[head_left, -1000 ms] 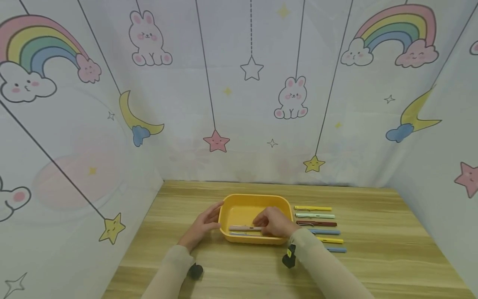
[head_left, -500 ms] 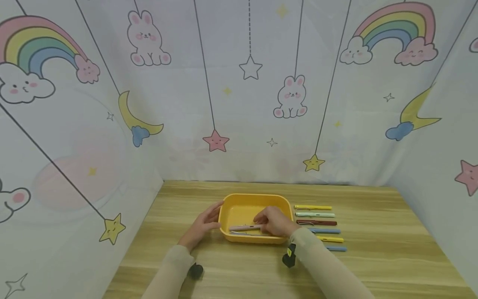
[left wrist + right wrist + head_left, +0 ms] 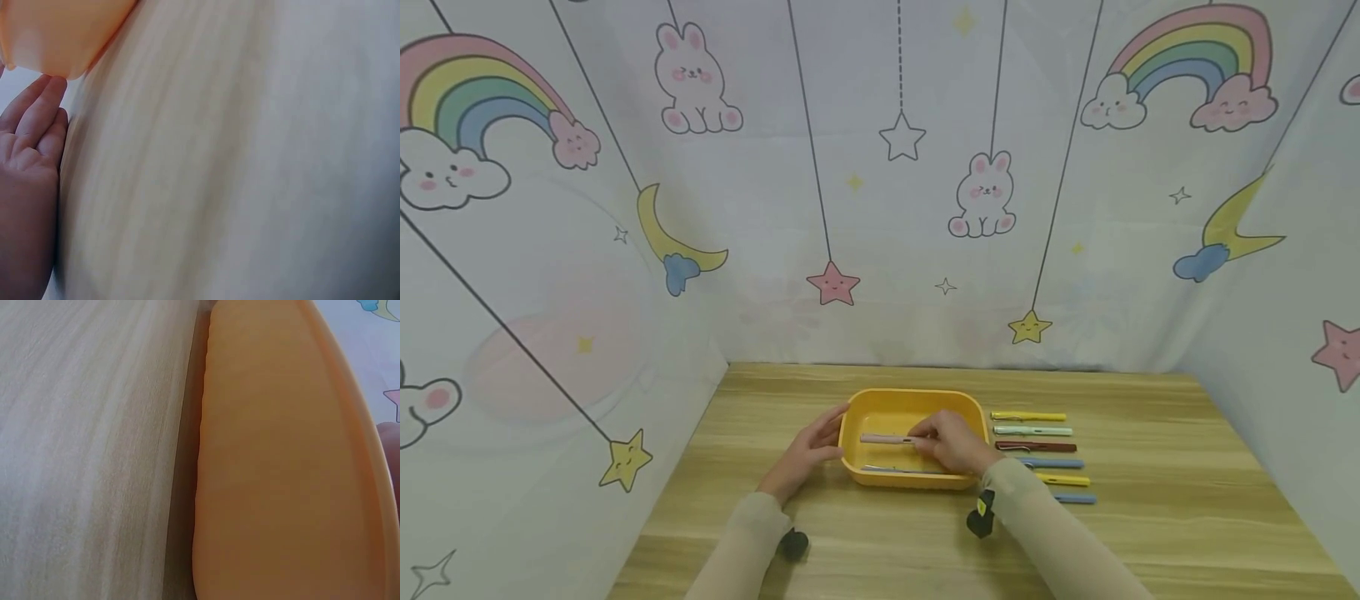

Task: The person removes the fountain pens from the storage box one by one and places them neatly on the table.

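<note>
A yellow plastic tray point(image 3: 916, 481) stands on the wooden table. My right hand point(image 3: 953, 443) reaches inside it and pinches the right end of a pale pink pen point(image 3: 886, 439), which lies level, pointing left. Along the tray's front wall lies a bluish pen point(image 3: 883, 470), its right part hidden. My left hand point(image 3: 805, 452) rests with extended fingers against the tray's left side. In the left wrist view, its fingertips point(image 3: 57, 82) touch the tray's outer wall point(image 3: 59, 37). The right wrist view is mostly filled by the tray's front wall point(image 3: 281, 456), with the hand barely showing.
Right of the tray, several pens lie in a column: a yellow pen point(image 3: 1028, 417), a pale green pen point(image 3: 1033, 431), a dark red pen point(image 3: 1037, 447) and more below, partly behind the right sleeve point(image 3: 1030, 492). A patterned curtain point(image 3: 895, 333) borders the table's back.
My right hand has moved the pale pink pen away from the front wall toward the middle of the tray. The left hand has stayed put.
</note>
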A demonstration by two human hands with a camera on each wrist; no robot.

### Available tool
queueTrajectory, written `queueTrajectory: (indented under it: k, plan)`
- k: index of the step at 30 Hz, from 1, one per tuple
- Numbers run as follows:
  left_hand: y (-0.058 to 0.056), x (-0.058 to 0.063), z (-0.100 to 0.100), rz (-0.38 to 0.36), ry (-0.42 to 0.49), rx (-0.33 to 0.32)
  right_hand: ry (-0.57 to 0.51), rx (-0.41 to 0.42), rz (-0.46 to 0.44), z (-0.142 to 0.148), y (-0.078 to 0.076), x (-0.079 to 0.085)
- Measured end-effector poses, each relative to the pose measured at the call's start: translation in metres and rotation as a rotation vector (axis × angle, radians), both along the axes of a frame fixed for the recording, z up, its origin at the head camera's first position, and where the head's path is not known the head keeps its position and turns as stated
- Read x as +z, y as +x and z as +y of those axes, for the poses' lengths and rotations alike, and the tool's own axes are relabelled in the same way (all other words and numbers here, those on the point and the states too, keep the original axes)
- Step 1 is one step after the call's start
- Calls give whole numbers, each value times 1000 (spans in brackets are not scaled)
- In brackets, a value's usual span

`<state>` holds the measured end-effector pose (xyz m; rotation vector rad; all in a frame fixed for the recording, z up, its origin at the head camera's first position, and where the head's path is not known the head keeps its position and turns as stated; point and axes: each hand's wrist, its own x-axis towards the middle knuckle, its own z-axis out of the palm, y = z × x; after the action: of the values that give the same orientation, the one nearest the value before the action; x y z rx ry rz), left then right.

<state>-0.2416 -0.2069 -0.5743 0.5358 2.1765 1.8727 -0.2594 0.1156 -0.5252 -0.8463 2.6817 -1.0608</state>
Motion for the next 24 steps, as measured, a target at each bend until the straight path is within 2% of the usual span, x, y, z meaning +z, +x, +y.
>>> queueTrajectory:
  k: [6, 10, 17, 21, 24]
  plan:
    - [1, -2, 0, -3, 8, 4, -58, -72, 86, -2, 1, 0]
    - [2, -1, 0, -5, -3, 6, -110, -118, 80, -2, 3, 1]
    - [1, 0, 2, -5, -3, 13, -224, -144, -54, -1, 4, 5]
    - [1, 1, 2, -5, -10, 19, -275, -163, -93, 0, 4, 6]
    - [0, 1, 2, -7, -9, 22, -354, -174, -134, 1, 5, 8]
